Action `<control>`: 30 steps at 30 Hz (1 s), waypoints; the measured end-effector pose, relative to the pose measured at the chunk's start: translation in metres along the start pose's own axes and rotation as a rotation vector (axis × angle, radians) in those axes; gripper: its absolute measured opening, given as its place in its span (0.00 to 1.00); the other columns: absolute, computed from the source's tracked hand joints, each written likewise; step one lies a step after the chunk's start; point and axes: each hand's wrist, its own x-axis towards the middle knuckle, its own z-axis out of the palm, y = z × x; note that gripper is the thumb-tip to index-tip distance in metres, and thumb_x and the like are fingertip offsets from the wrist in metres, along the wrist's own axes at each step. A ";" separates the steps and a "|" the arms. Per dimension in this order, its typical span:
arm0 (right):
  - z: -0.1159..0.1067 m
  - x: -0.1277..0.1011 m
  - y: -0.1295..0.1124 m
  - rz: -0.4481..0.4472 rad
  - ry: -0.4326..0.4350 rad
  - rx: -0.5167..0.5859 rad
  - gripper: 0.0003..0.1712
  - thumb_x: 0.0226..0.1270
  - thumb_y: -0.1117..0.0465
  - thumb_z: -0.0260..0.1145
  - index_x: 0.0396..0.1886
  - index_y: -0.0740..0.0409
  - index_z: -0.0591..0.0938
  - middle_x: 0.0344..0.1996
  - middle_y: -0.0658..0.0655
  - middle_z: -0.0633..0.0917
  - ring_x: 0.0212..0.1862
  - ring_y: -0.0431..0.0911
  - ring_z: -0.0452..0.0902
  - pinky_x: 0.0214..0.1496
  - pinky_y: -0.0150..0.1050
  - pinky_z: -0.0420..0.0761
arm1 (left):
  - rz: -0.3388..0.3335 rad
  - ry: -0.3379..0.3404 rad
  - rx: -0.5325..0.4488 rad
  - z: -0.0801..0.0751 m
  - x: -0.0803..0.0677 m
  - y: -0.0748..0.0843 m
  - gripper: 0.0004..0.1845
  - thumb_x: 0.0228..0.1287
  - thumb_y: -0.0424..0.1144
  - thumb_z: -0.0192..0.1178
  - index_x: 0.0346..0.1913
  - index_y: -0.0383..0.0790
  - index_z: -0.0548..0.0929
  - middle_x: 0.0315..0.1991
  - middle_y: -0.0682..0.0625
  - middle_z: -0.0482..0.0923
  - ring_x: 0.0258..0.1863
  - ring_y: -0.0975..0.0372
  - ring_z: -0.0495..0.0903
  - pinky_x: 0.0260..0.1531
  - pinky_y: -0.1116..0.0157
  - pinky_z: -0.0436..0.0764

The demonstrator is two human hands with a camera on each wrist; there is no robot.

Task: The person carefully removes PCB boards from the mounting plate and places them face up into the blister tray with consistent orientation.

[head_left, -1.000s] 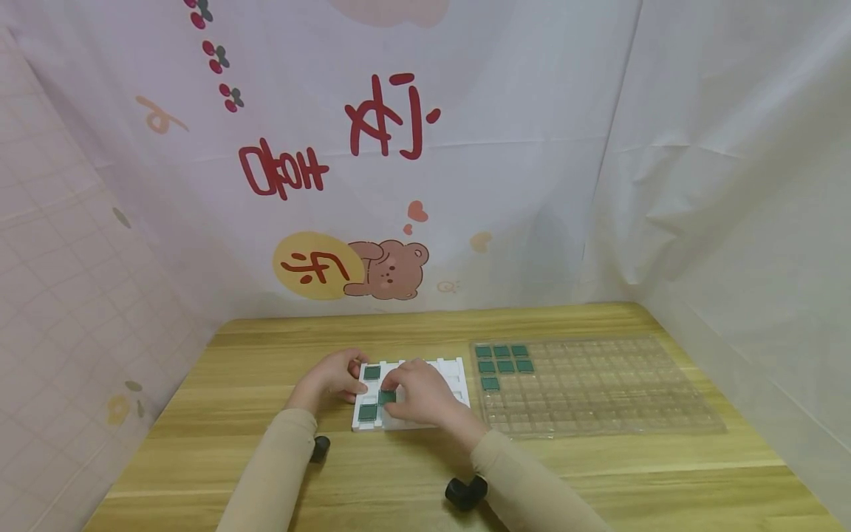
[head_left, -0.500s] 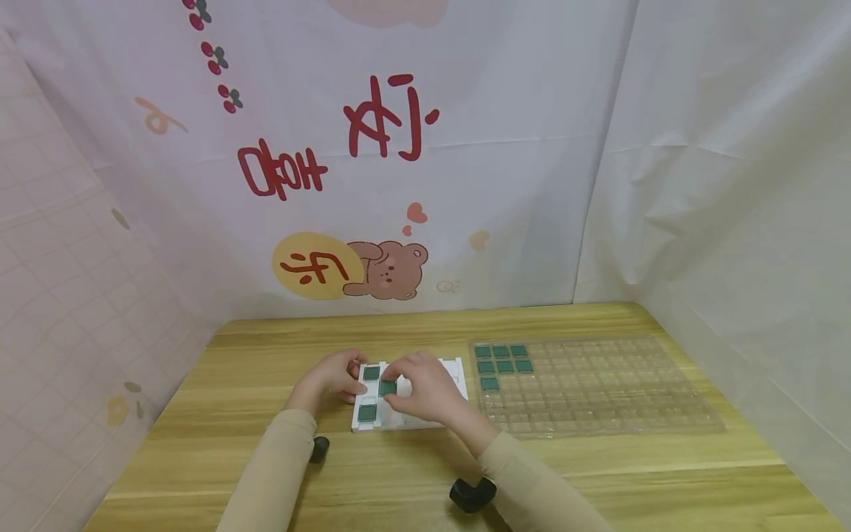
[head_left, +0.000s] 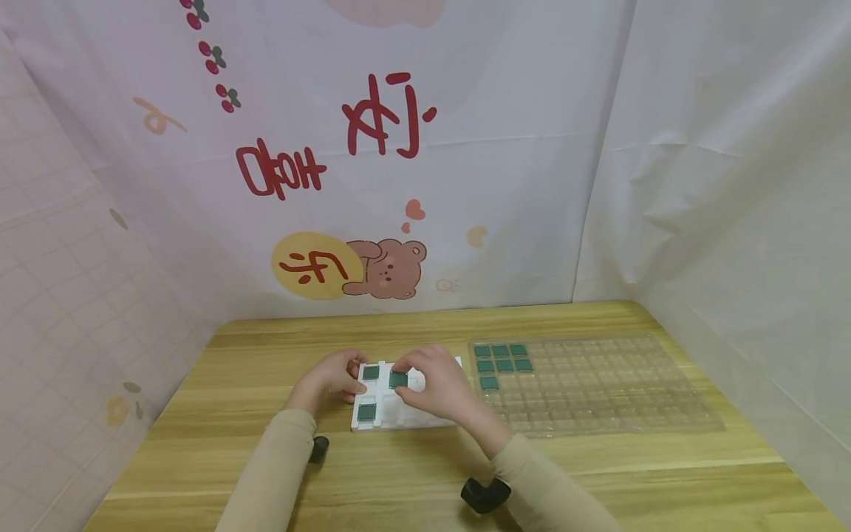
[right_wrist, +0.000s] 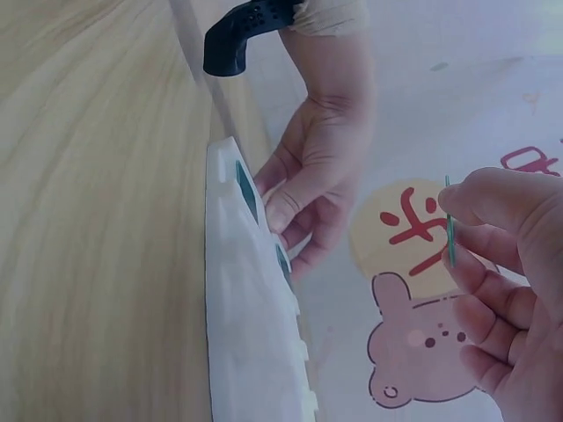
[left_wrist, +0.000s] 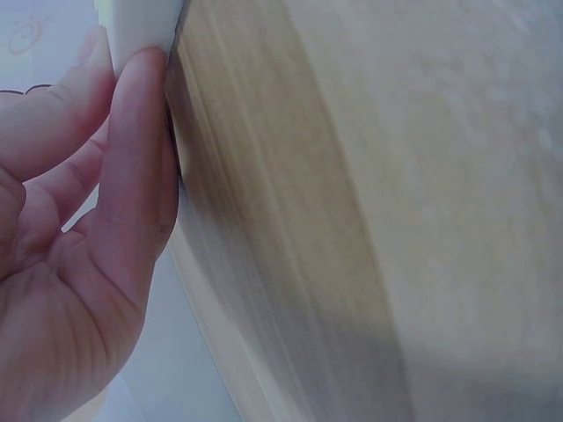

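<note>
Wooden bench point(head_left: 412, 480) nearest, both sleeves reaching over it. Right hand point(head_left: 435, 388) pinches green square tile point(head_left: 398, 379) between thumb and fingertips — tile lifted just above white foam tray point(head_left: 385, 421), edge-on in right wrist view point(right_wrist: 450, 230). Left hand point(head_left: 330, 378) grips tray's left edge, fingers curled round it; hands close together but apart. Two more green tiles sit in tray's left slots. Right of it, clear plastic grid tray point(head_left: 598, 391), seven green tiles in far-left corner. Behind: printed cloth backdrop point(head_left: 372, 185) with bear.
</note>
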 end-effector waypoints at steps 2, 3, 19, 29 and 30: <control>-0.003 -0.002 0.003 0.006 0.003 0.003 0.14 0.55 0.56 0.77 0.41 0.51 0.86 0.37 0.46 0.85 0.45 0.44 0.76 0.51 0.42 0.76 | -0.001 0.002 0.001 0.000 0.000 0.000 0.28 0.54 0.21 0.70 0.59 0.34 0.75 0.38 0.40 0.69 0.33 0.56 0.74 0.27 0.63 0.85; -0.005 -0.004 0.004 0.010 0.004 0.009 0.14 0.55 0.56 0.77 0.41 0.51 0.86 0.37 0.46 0.85 0.45 0.44 0.76 0.51 0.42 0.76 | -0.002 0.005 -0.002 0.000 0.000 0.000 0.28 0.53 0.21 0.70 0.59 0.34 0.75 0.38 0.40 0.69 0.32 0.56 0.74 0.27 0.63 0.85; -0.024 -0.021 0.022 0.036 0.026 0.040 0.14 0.54 0.60 0.78 0.40 0.52 0.85 0.38 0.46 0.84 0.47 0.46 0.74 0.50 0.44 0.76 | -0.005 0.006 0.019 0.000 -0.001 0.000 0.28 0.54 0.21 0.70 0.58 0.33 0.75 0.39 0.40 0.69 0.32 0.55 0.74 0.28 0.63 0.86; -0.035 -0.031 0.032 0.044 0.034 -0.001 0.14 0.52 0.61 0.78 0.38 0.52 0.85 0.37 0.47 0.84 0.44 0.45 0.75 0.47 0.43 0.76 | -0.016 0.014 0.027 -0.001 -0.003 0.002 0.28 0.54 0.22 0.70 0.59 0.33 0.74 0.39 0.40 0.69 0.32 0.56 0.75 0.27 0.63 0.85; -0.035 -0.032 0.034 0.048 0.030 -0.008 0.14 0.52 0.61 0.78 0.38 0.52 0.85 0.37 0.46 0.84 0.44 0.45 0.75 0.47 0.43 0.76 | -0.016 0.015 0.026 -0.001 -0.003 0.002 0.28 0.54 0.21 0.70 0.59 0.33 0.74 0.39 0.40 0.69 0.32 0.56 0.75 0.27 0.64 0.85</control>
